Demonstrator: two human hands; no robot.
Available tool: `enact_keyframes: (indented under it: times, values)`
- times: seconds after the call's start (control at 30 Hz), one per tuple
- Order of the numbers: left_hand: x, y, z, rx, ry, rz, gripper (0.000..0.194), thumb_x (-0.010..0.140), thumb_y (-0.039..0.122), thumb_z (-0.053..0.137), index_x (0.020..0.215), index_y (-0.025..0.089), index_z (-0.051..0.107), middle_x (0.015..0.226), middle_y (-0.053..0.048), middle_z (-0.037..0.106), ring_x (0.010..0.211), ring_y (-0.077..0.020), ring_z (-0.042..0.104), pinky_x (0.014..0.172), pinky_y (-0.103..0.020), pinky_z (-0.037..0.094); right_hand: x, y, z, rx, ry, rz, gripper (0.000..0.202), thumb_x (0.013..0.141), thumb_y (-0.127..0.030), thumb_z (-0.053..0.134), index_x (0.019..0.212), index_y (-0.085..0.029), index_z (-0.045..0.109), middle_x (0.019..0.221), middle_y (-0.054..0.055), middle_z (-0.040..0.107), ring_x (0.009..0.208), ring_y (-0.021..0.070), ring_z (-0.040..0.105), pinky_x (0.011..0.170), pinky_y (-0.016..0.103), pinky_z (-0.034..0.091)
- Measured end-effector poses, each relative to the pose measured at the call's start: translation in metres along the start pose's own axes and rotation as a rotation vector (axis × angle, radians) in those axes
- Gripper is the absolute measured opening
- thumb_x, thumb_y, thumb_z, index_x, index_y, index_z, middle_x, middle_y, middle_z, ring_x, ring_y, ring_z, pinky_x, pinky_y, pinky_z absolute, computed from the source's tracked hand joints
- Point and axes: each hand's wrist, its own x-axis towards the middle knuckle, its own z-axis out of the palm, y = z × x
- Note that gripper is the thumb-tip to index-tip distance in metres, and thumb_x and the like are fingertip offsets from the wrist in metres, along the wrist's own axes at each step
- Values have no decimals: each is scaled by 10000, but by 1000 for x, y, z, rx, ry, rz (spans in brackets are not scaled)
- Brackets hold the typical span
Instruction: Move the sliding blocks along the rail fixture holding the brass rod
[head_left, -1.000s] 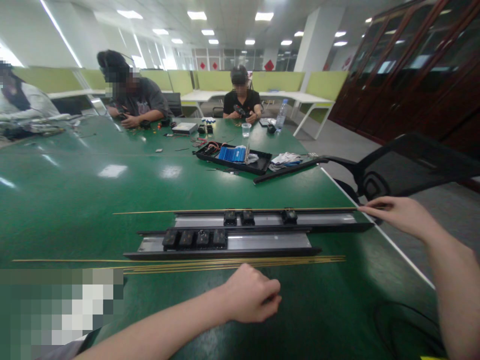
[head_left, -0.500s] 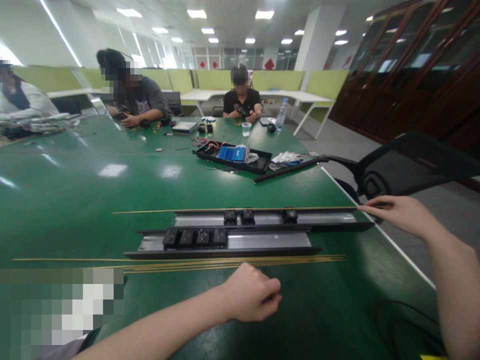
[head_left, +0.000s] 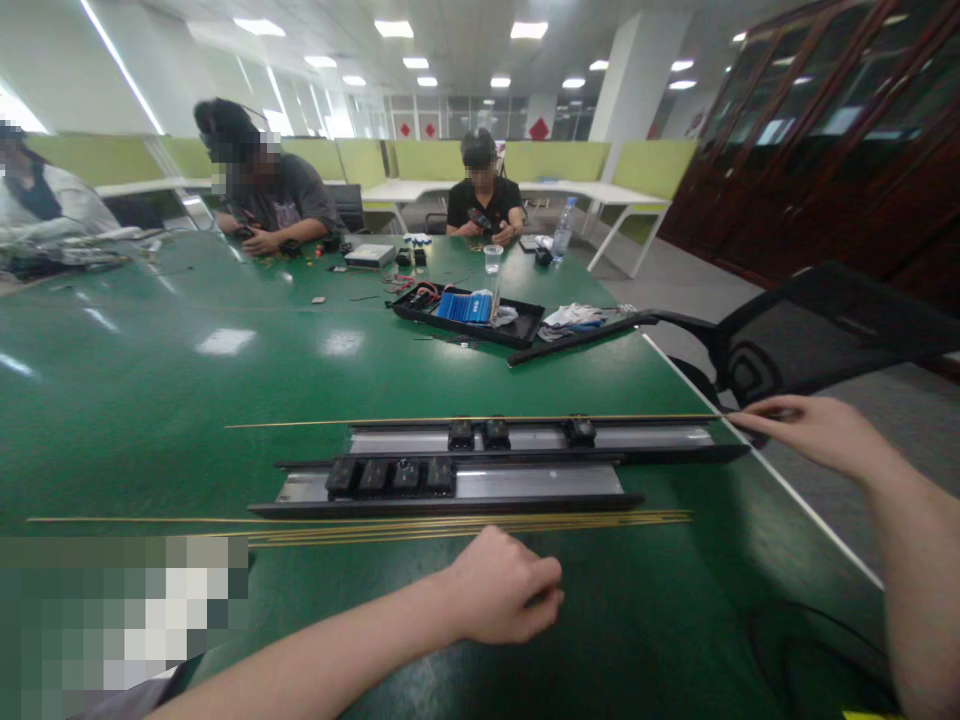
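My right hand is closed in a pinch at the right end of a thin brass-coloured rod. The rod runs along the far edge of the far metal rail, which carries black blocks. Nearer to me lies a second, shorter rail with several black blocks grouped on its left half. A bundle of similar thin rods lies on the table just in front of it. Near that bundle my left hand rests in a loose fist, and I see nothing in it.
Beyond the rails on the green table stand a black tray with a blue item, a pile of gloves, a plastic cup and a water bottle. An office chair stands at the right edge. Several people sit opposite.
My right hand has shifted slightly to the right along the rod's end, while the rod itself hardly moves. My left hand and the rails stay in place.
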Motion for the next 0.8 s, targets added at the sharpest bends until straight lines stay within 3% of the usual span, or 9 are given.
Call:
enact_keyframes:
  times: [0.33,0.63,0.8]
  values:
    - [1,0,0,-8,13,0,195,926,306,569,766,215,504,650,31,672,537,-130,597,483,-304,195,2,14,0,14,62,28,724,565,-883,641,869,-242,786,835,110,777,802,344,697,713,444,515]
    - [0,-1,0,-19,14,5,202,929,305,572,761,214,507,641,29,668,532,-131,590,489,-294,199,0,16,0,29,61,96,770,573,-863,650,982,-223,781,858,114,770,838,344,694,767,452,520]
    - [0,-1,0,-20,31,6,197,926,307,578,767,214,508,642,33,668,534,-132,600,482,-297,193,-1,18,-1,47,78,96,728,556,-859,662,919,-240,786,834,105,775,837,358,702,779,480,528]
